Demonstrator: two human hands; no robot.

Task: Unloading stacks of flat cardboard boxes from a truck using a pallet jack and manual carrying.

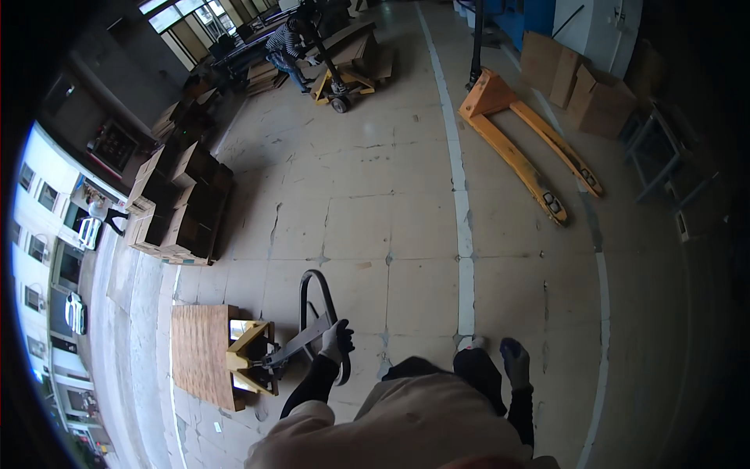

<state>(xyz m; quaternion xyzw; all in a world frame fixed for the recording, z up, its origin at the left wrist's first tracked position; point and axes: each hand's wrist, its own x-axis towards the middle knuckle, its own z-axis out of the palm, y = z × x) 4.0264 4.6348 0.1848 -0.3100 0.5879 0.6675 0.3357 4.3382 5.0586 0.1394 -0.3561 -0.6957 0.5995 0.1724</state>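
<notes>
Lower L of centre, the L hand (336, 341), in a grey glove w/ dark fingertips, is wrapped round a black loop-shaped handle (331, 305), fingers curled over its R side. Handle runs via a grey bar (299, 341) to a yellow metal pallet jack (248, 356), standing L of the person on the beige tiled floor (351, 227). Flat brown wood-look load (205, 356) sits at the jack's far side; forks hidden. R hand (515, 366), also gloved, hangs low near a shoe (480, 342), well apart from the handle; can't tell if fingers are spread or together. Stacked brown cardboard boxes (183, 205) up L; orange two-fork pallet jack (519, 160) up R, by a white floor line (464, 234). Far back, person in striped top (287, 41) bends near another yellow pallet jack (358, 80).
</notes>
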